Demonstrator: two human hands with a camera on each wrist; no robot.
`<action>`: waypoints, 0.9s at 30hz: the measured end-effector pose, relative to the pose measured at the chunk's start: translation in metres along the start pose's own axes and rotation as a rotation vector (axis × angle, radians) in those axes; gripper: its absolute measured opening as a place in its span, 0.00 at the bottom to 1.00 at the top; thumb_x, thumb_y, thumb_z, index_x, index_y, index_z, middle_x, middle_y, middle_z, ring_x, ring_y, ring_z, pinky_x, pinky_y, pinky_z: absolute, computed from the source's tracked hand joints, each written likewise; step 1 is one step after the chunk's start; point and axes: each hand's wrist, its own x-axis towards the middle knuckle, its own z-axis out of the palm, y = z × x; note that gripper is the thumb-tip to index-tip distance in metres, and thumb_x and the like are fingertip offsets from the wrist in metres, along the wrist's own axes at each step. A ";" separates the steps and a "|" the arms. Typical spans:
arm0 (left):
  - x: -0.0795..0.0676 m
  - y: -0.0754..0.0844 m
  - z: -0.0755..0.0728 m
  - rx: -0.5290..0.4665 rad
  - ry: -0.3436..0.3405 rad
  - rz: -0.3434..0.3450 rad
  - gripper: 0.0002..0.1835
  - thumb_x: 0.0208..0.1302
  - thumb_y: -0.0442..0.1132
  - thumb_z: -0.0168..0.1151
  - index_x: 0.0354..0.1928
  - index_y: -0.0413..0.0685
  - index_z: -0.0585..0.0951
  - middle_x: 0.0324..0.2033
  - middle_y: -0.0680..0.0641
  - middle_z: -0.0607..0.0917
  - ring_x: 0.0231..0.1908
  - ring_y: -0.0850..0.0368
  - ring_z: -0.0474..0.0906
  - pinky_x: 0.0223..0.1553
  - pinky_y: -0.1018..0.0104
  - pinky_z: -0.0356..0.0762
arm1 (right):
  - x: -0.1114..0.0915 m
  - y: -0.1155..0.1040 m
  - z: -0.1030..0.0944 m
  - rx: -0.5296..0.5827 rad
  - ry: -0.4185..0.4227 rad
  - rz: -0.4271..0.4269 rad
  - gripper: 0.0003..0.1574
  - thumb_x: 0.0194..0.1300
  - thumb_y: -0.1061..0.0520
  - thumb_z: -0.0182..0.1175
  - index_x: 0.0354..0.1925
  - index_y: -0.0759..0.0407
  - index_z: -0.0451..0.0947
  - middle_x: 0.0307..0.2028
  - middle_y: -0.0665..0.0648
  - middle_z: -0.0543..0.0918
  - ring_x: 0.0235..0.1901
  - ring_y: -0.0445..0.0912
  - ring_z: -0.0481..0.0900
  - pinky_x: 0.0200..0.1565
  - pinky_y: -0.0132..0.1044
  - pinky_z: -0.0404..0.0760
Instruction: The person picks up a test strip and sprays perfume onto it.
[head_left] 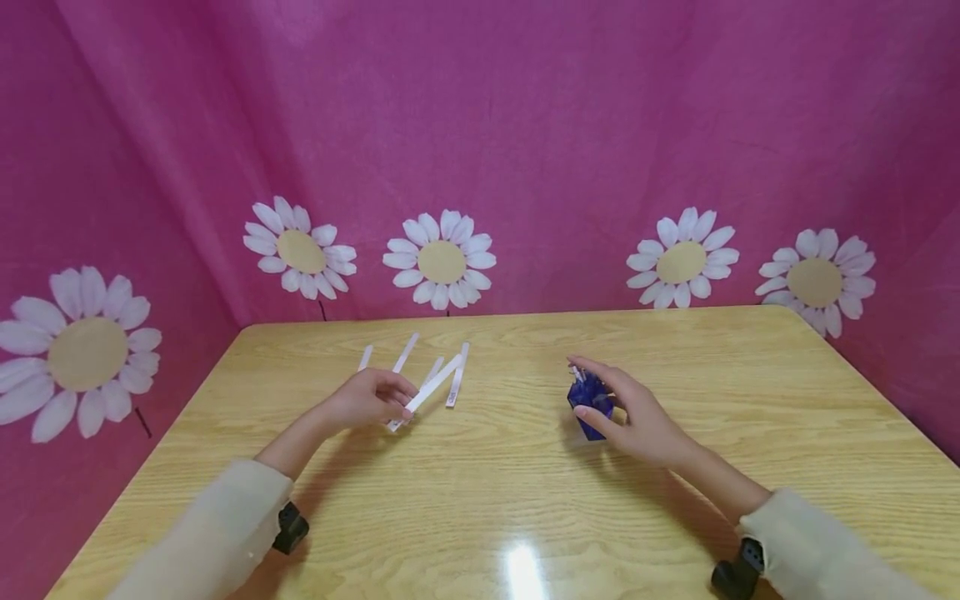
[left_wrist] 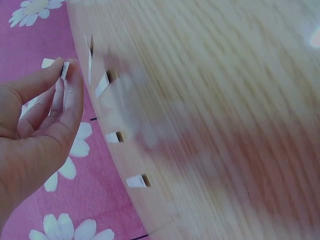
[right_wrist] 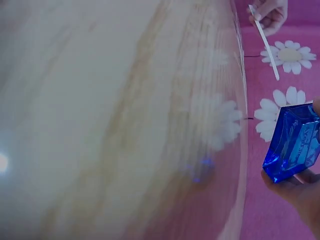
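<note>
In the head view my left hand (head_left: pixel 372 397) pinches the near end of a narrow white paper strip (head_left: pixel 435 383), which slants up to the right. The left wrist view has this strip end (left_wrist: pixel 65 70) between the thumb and fingertips. Several similar strips lie about it, among them a strip (head_left: pixel 455 387) with small print near its lower end. On the right, my right hand (head_left: pixel 645 421) grips a faceted blue glass perfume bottle (head_left: pixel 588 421) between thumb and fingers. A forefinger lies by its top; raised lettering shows on the blue bottle (right_wrist: pixel 300 142) in the right wrist view.
Both hands are over a light wood-grain table (head_left: pixel 480 500) with a glossy, reflecting surface. Behind it hangs a magenta curtain (head_left: pixel 525 150) with large white daisies. A dark wrist camera (head_left: pixel 291 527) sits at the left cuff, another wrist camera (head_left: pixel 738 571) at the right.
</note>
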 end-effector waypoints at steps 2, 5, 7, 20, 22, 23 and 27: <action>0.001 0.002 0.002 0.019 0.000 0.003 0.15 0.58 0.28 0.64 0.48 0.30 0.79 0.38 0.39 0.84 0.36 0.63 0.79 0.35 0.72 0.80 | 0.003 -0.003 0.002 -0.043 0.009 -0.027 0.38 0.64 0.59 0.62 0.70 0.51 0.62 0.59 0.62 0.75 0.52 0.52 0.77 0.44 0.43 0.85; 0.004 0.004 0.006 0.032 -0.008 0.008 0.15 0.57 0.28 0.65 0.48 0.31 0.80 0.38 0.40 0.85 0.37 0.62 0.80 0.36 0.71 0.80 | 0.008 -0.007 0.005 -0.084 0.029 -0.061 0.38 0.62 0.58 0.64 0.68 0.50 0.64 0.57 0.60 0.76 0.49 0.50 0.77 0.40 0.38 0.84; 0.005 0.006 0.009 0.032 -0.015 0.019 0.16 0.56 0.28 0.65 0.47 0.31 0.80 0.37 0.40 0.85 0.37 0.61 0.80 0.36 0.72 0.80 | 0.011 -0.010 0.007 -0.098 0.036 -0.085 0.38 0.61 0.58 0.65 0.67 0.50 0.65 0.58 0.59 0.77 0.50 0.50 0.78 0.42 0.39 0.84; 0.002 0.009 0.023 0.052 -0.049 0.111 0.13 0.55 0.26 0.65 0.44 0.30 0.81 0.34 0.38 0.86 0.34 0.61 0.80 0.33 0.73 0.79 | 0.021 -0.024 0.026 -0.143 -0.020 -0.138 0.33 0.59 0.55 0.67 0.62 0.51 0.70 0.58 0.55 0.79 0.55 0.52 0.79 0.51 0.48 0.82; 0.003 0.009 0.024 0.060 -0.051 0.115 0.13 0.55 0.27 0.65 0.44 0.31 0.81 0.34 0.38 0.86 0.35 0.61 0.81 0.33 0.73 0.80 | 0.022 -0.026 0.028 -0.152 -0.022 -0.142 0.33 0.59 0.54 0.67 0.62 0.51 0.70 0.59 0.55 0.79 0.55 0.52 0.79 0.51 0.48 0.83; 0.003 0.009 0.024 0.063 -0.051 0.113 0.13 0.56 0.27 0.65 0.45 0.31 0.81 0.34 0.39 0.86 0.35 0.60 0.81 0.33 0.73 0.80 | 0.022 -0.027 0.029 -0.152 -0.022 -0.143 0.33 0.59 0.54 0.67 0.62 0.51 0.70 0.59 0.55 0.79 0.55 0.53 0.79 0.51 0.48 0.83; 0.003 0.013 0.025 0.075 -0.049 0.119 0.14 0.57 0.27 0.65 0.46 0.32 0.81 0.35 0.39 0.86 0.37 0.58 0.82 0.35 0.72 0.80 | 0.026 -0.031 0.033 -0.159 -0.009 -0.161 0.32 0.59 0.53 0.67 0.61 0.51 0.71 0.58 0.55 0.80 0.54 0.51 0.81 0.50 0.46 0.84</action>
